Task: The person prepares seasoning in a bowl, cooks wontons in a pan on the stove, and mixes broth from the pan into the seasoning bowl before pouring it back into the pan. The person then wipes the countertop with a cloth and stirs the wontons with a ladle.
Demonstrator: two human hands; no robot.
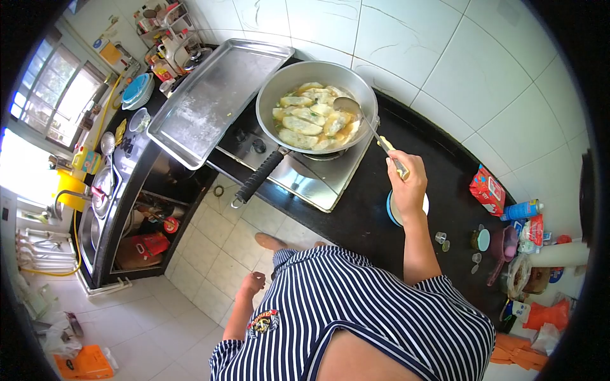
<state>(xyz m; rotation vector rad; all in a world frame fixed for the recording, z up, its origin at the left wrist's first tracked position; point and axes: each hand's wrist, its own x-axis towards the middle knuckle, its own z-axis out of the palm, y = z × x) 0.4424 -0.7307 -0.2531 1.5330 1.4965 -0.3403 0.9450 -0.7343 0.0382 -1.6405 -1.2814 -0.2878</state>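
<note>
My right hand is wrapped round the handle of a metal ladle, whose bowl rests at the right side of a large grey frying pan. Long, pale dumplings lie in brownish liquid inside the pan, with bits of green among them. The pan sits on a steel gas stove, its black handle pointing toward the front left. Low beside my body hangs my left hand, fingers curled in, with nothing visible in it. Under my right wrist, a blue-rimmed bowl is partly hidden.
Left of the pan lies a big metal tray dusted with white. Bottles crowd the far left corner, near a sink. On the right counter stand a red packet, a blue can, small plastic cups and a purple dipper.
</note>
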